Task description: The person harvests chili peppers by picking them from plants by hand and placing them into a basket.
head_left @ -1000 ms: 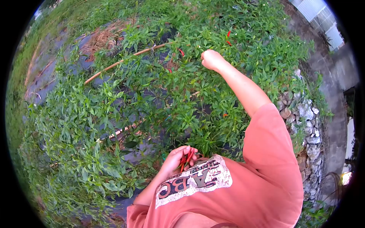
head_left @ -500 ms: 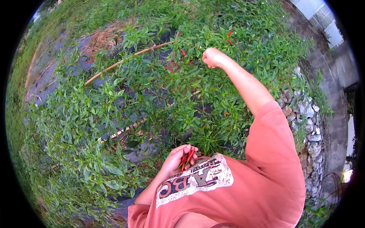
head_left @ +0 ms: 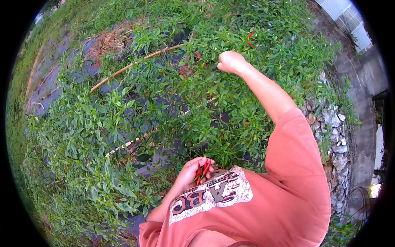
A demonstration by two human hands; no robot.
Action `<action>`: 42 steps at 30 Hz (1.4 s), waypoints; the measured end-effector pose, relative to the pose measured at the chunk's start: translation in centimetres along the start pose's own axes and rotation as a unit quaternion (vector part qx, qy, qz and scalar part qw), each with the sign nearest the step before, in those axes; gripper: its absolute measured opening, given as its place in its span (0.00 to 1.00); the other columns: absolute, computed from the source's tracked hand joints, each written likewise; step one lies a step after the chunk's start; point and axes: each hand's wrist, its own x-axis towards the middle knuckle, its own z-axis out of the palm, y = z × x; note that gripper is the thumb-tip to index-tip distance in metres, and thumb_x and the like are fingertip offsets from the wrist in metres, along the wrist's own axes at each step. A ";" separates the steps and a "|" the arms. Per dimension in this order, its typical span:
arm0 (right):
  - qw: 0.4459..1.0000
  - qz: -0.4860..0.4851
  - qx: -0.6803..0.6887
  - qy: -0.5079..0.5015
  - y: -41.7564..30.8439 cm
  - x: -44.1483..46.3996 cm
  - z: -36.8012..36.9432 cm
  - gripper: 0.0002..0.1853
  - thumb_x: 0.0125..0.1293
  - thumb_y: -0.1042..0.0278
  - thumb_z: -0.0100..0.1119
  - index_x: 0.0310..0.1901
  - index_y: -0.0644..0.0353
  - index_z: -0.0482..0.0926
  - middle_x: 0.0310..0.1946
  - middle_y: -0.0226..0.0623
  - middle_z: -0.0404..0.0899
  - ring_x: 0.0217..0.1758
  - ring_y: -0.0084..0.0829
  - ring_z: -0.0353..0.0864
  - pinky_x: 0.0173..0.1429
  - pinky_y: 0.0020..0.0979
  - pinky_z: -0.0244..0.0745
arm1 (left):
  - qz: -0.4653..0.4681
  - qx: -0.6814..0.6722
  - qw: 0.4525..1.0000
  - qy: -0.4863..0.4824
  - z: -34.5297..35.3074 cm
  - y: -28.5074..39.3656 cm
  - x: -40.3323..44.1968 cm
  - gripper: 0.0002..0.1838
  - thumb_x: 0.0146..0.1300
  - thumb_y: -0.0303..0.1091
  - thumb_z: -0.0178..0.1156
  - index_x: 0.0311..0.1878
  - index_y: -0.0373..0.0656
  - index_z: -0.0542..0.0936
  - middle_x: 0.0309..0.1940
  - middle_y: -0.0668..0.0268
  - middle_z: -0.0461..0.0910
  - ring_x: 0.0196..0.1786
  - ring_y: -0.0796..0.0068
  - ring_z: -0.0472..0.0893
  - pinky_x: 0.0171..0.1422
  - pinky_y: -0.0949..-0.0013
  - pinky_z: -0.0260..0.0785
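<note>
My left hand [head_left: 192,170] is closed around several slim red chili peppers [head_left: 202,173], held close to the printed front of the shirt. The chilies lie across the fingers and their tips stick out. Out over the plants, my right arm is stretched forward and my right hand [head_left: 231,62] is closed in the leaves. Its fingertips are partly hidden, so what they hold cannot be seen. Left of that hand, a red chili [head_left: 197,55] hangs on a plant, with another red chili [head_left: 184,75] lower down. Beyond the hand to the upper right hangs a red chili [head_left: 250,35].
Leafy green chili plants [head_left: 119,115] spread around me. A bamboo pole [head_left: 135,64] crosses them at the left, and a lower pole [head_left: 127,145] runs among the stems. Dark ground sheeting [head_left: 47,94] shows between rows. On the right are a stone wall [head_left: 339,152] and a paved path [head_left: 358,99].
My right hand has turned slightly and shifted a little among the leaves, still closed. My left hand stays in place with the chilies.
</note>
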 end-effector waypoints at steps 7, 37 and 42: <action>0.997 -0.022 -0.076 -0.026 -1.7 -2.3 -2.5 0.13 0.54 0.60 0.56 0.34 0.62 0.79 0.38 0.45 0.79 0.41 0.42 0.79 0.44 0.40 0.74 | 0.011 0.004 1.000 0.008 -0.2 -0.2 -0.1 0.15 0.66 0.39 0.46 0.43 0.34 0.73 0.28 0.61 0.76 0.24 0.73 0.76 0.17 0.77 0.63; 0.866 -0.309 -0.389 -0.051 -4.4 5.9 2.9 0.07 0.47 0.67 0.55 0.27 0.54 0.82 0.30 0.29 0.81 0.40 0.33 0.77 0.41 0.32 0.73 | 0.026 -0.031 0.999 0.016 -1.7 -1.1 0.8 0.16 0.65 0.38 0.46 0.43 0.32 0.73 0.28 0.61 0.77 0.27 0.72 0.76 0.33 0.74 0.69; 0.888 -0.294 -0.352 -0.041 -4.5 5.7 3.2 0.07 0.49 0.68 0.53 0.27 0.54 0.82 0.28 0.31 0.81 0.35 0.32 0.80 0.34 0.35 0.73 | 0.026 -0.026 0.999 0.026 -1.4 -0.9 0.7 0.17 0.65 0.40 0.47 0.44 0.34 0.73 0.28 0.61 0.77 0.27 0.73 0.75 0.32 0.75 0.68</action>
